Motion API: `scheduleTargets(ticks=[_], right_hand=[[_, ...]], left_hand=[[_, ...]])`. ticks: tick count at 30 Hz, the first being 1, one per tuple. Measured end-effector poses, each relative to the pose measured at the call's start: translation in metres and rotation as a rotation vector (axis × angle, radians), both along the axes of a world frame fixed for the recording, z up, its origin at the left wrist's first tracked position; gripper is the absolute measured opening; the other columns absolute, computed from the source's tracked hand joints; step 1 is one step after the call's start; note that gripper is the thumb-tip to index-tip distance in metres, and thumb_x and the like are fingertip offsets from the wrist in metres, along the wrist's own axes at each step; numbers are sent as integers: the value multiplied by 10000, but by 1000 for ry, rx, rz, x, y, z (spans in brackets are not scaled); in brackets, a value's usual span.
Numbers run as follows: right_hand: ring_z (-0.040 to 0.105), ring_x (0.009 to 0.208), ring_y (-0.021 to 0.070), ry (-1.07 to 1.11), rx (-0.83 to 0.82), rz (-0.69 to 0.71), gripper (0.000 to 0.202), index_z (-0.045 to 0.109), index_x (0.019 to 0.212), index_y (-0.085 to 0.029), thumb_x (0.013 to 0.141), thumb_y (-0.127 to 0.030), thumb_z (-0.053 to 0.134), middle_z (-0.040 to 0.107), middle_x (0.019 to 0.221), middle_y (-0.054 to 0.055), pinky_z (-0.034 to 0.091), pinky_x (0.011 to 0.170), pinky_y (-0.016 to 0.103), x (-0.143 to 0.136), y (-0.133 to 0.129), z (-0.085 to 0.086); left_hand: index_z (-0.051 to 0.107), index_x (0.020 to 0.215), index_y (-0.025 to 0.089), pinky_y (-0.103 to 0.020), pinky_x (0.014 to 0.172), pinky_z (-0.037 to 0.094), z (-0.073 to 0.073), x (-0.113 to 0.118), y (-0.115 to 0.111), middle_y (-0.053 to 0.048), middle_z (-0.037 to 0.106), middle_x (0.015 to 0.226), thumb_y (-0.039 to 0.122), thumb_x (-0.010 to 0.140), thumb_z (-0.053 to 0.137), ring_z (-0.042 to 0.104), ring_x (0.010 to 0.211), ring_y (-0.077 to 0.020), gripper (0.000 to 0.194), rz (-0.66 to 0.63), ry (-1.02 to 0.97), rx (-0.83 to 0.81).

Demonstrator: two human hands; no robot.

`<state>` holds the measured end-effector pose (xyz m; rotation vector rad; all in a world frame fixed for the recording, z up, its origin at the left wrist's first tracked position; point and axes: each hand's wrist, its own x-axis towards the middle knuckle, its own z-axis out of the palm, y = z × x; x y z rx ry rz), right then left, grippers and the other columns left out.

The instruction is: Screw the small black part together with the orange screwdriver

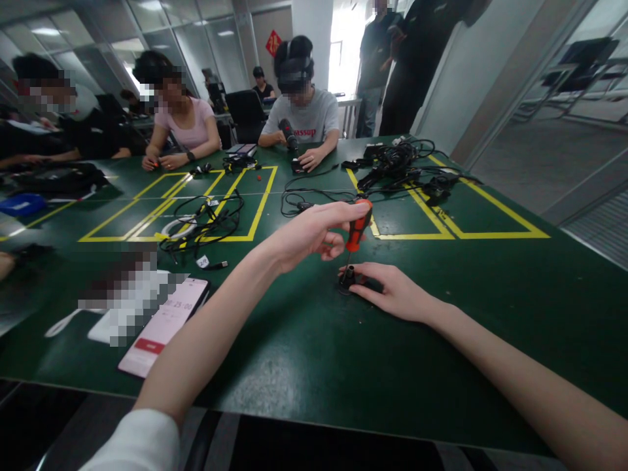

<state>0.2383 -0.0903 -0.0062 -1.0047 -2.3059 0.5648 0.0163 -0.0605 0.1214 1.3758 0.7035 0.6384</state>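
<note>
My left hand [321, 232] is closed on the top of a red and black screwdriver [360, 226], index finger stretched over the end of its handle. The shaft points down, nearly upright, and its tip meets a small black round part [347, 278] on the table. My right hand [385, 288] pinches that part from the right side between thumb and fingers, low against the tabletop. What the tip touches inside the part is too small to make out.
The green table [275, 366] carries yellow tape outlines. A lit phone [164, 324] lies by my left forearm, with coiled black cables [210, 222] beyond it. A cable heap [397, 167] sits at the far right. Across the table a person [301, 111] holds a power drill [288, 134].
</note>
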Motion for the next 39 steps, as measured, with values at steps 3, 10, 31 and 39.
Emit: scheduleTargets(ticks=[3, 10, 31, 39], right_hand=[[785, 918, 254, 13, 5, 3, 328, 726, 1293, -201, 1009, -339, 640, 820, 1136, 115, 655, 869, 406, 0, 0, -1], [783, 910, 252, 5, 6, -6, 294, 737, 1247, -215, 1004, -353, 644, 821, 1108, 103, 655, 862, 396, 0, 0, 0], [741, 896, 261, -46, 34, 18, 197, 713, 1117, -198, 983, -337, 680, 781, 1029, 108, 619, 818, 390, -1, 2, 0], [698, 816, 252, -34, 71, -1, 157, 682, 1039, -194, 954, -326, 684, 746, 930, 93, 597, 764, 396, 4, 5, 5]], left_hand=[[679, 910, 153, -198, 459, 290, 1, -1, 0, -6, 636, 773, 509, 875, 769, 438, 512, -48, 369, -9, 2, 29], [633, 828, 143, -211, 465, 372, -1, 4, 0, -63, 733, 837, 616, 896, 728, 519, 512, -63, 487, 74, 59, 180], [691, 1182, 183, -423, 905, 534, -100, 14, 28, -157, 738, 1127, 406, 1006, 547, 715, 1042, -327, 319, 93, 1117, 887], [540, 1472, 153, -431, 1056, 546, -122, 8, 35, -157, 660, 1345, 211, 905, 552, 640, 1238, -302, 570, 41, 812, 1323]])
